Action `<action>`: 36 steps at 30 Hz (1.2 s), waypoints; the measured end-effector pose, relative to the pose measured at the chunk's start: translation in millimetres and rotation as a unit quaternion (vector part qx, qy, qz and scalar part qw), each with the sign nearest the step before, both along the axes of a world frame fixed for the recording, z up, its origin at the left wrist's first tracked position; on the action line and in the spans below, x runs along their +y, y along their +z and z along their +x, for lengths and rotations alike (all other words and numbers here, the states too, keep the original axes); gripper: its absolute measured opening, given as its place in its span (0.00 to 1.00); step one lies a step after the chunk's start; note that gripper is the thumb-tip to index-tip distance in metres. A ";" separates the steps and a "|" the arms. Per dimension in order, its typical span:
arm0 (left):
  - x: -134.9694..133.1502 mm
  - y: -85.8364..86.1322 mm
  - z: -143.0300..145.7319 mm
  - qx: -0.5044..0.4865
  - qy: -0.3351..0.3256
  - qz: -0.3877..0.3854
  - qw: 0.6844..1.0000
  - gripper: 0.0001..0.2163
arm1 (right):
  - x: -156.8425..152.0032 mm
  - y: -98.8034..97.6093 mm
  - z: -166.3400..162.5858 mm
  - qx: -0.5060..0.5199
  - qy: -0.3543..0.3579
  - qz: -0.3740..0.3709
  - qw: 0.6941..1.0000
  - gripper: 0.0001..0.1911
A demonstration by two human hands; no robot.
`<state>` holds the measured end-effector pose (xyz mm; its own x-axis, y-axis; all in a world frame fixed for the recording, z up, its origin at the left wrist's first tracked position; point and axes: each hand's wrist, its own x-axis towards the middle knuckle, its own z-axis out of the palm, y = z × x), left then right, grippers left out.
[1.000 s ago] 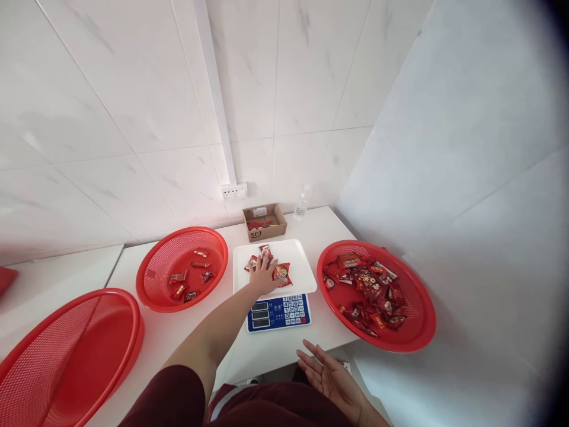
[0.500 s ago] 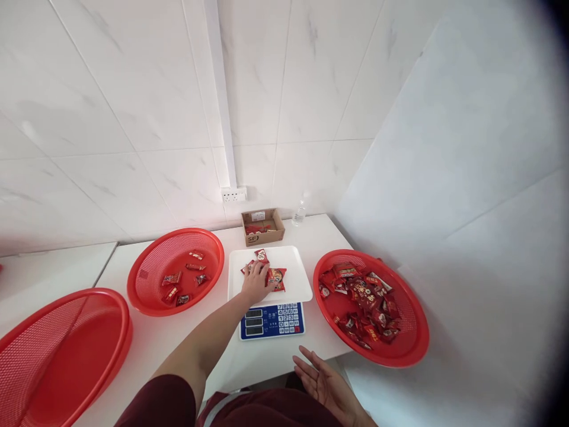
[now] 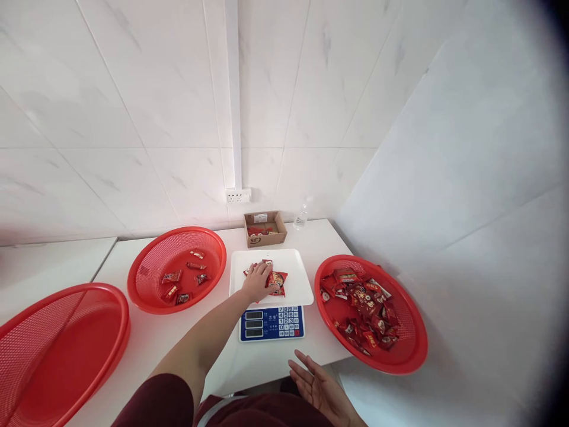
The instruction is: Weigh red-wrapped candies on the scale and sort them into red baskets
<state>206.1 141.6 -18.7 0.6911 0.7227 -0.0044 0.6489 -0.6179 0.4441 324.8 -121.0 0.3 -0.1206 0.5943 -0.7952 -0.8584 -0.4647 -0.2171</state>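
On the white pan (image 3: 300, 281) of a digital scale (image 3: 271, 324) lie several red snack packets (image 3: 278, 283). My left hand (image 3: 256, 286) is over them from above, fingers bent around the packets and thumb on the nearer one. The hand covers part of the packets, so how many it grips is hidden. My right hand (image 3: 322, 388) hangs open near the table's front edge, palm turned inward, fingers stretched out and holding nothing. To its upper right stands a red basket (image 3: 415, 341) with a heap of red packets (image 3: 367, 305).
Left of the scale, another red basket (image 3: 144, 267) holds several small packets (image 3: 172, 277). A further red basket (image 3: 120, 296) stands at the lower left. Behind the scale are a small cardboard box (image 3: 268, 238) with red packets and a clear plastic bottle (image 3: 301, 216), near the wall.
My left hand has closed in slightly on the packets and covers more of the farther one. My right hand stays open in about the same place. The view has shifted slightly.
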 end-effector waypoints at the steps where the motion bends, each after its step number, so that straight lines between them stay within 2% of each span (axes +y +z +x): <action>1: -1.8 1.2 -2.3 -0.006 0.003 0.002 1.000 0.35 | 0.4 0.5 -1.5 -0.002 0.001 -0.002 1.000 0.25; 6: -19.7 9.4 -21.7 -0.048 0.034 0.013 0.998 0.32 | 4.7 4.0 -11.6 -0.003 0.010 -0.001 1.000 0.32; 9: -42.2 10.8 -42.7 -0.069 0.052 0.001 0.996 0.29 | 7.5 3.6 -18.9 -0.007 0.019 0.001 1.000 0.31; 13: -79.6 4.7 -77.3 -0.071 0.075 -0.032 0.994 0.27 | 9.3 -0.4 -30.1 -0.006 0.032 0.007 0.999 0.25; 17: -112.9 -4.7 -109.2 -0.058 0.094 -0.059 0.992 0.26 | 10.4 -5.2 -43.7 -0.002 0.035 0.007 0.999 0.30; 21: -136.4 -9.3 -130.5 -0.044 0.087 -0.074 0.993 0.25 | 11.4 -10.7 -57.8 0.010 0.034 0.000 0.999 0.32; 24: -148.3 -8.3 -138.7 -0.031 0.068 -0.083 0.994 0.25 | 11.6 -15.0 -66.8 0.014 0.042 0.000 0.999 0.29; 29: -161.1 -5.1 -143.4 -0.015 0.034 -0.113 0.993 0.26 | 12.6 -16.5 -73.2 0.011 0.064 0.006 0.998 0.20; 36: -169.8 -6.2 -132.2 0.003 0.033 -0.163 0.986 0.24 | 17.8 6.6 -47.8 -0.014 0.052 0.009 0.998 0.17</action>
